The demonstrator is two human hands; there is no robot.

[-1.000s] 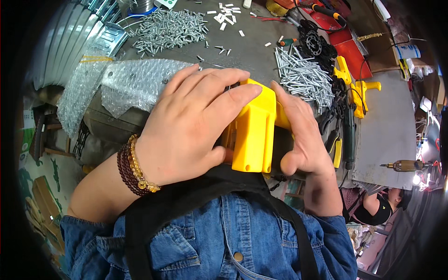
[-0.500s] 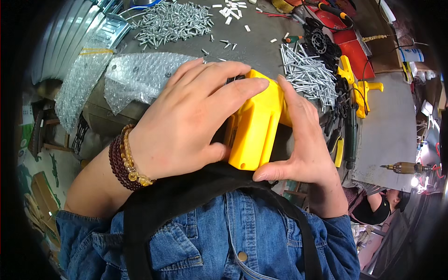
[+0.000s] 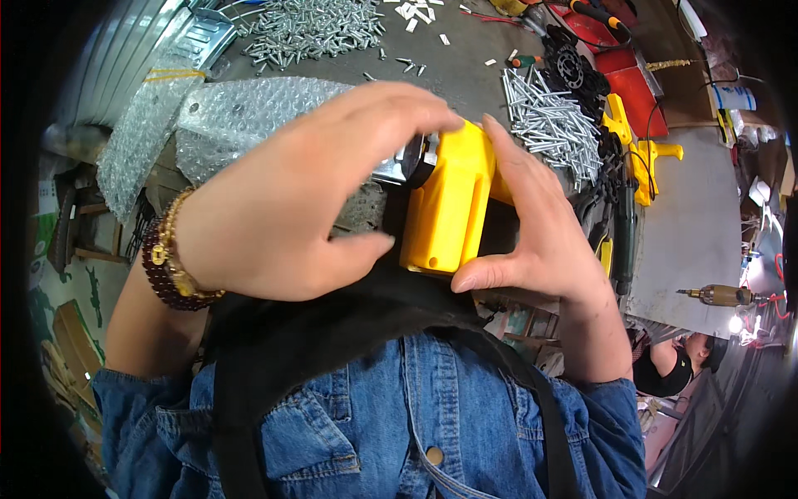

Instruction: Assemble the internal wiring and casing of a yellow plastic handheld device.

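Note:
A yellow plastic tool housing stands upright in front of my chest, with a small hole near its lower end. A black and metal part adjoins its left side, partly hidden. My right hand holds the housing from the right, thumb at its lower edge and fingers along the upper right side. My left hand is on the left, its thumb standing away from the housing and fingers apart. The left fingertips reach the housing's top edge; whether they touch is unclear.
Behind my left hand lies a bubble-wrapped piece. Farther back are a heap of short screws and small white pieces. Long screws, black parts and yellow handles lie to the right. Another person is at far right.
My left hand has moved left and opened away from the housing, uncovering the black and metal part. My right hand stays on the housing, which has shifted slightly up and left.

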